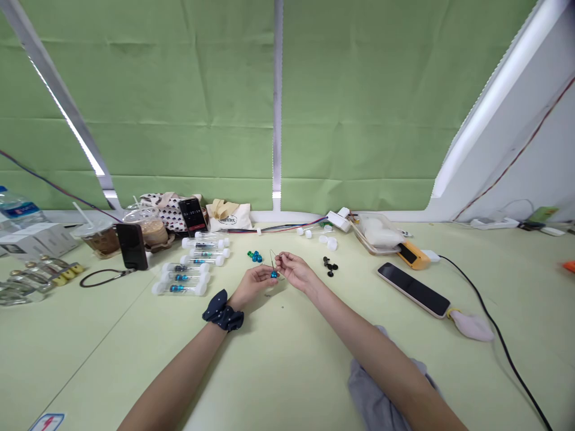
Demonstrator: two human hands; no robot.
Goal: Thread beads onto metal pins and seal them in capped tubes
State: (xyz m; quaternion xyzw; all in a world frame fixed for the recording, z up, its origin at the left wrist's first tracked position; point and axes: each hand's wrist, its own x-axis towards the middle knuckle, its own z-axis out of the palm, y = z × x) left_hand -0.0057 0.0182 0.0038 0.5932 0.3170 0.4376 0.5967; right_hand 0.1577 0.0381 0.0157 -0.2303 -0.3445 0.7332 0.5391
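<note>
My left hand (254, 284) is closed, its fingertips pinching a small shiny blue bead-like piece (274, 274). A thin dark wire-like strand (272, 260) rises from the blue piece and bends over at its top. Close beside it, my right hand (295, 270) is closed in a pinch at the strand's far end; the fingertips partly hide that end. Behind the left hand lie several loose blue and green pieces (256, 257). Small black round pieces (330, 267) rest to the right of my right hand.
Clear tubes with white caps (181, 288) lie at left; loose white caps (331, 243) lie further back. A phone showing a timer (194, 216) and another dark phone (132, 246) stand at left. At right are a phone (413, 290), a plastic tray (377, 233) and a grey cloth (375, 395).
</note>
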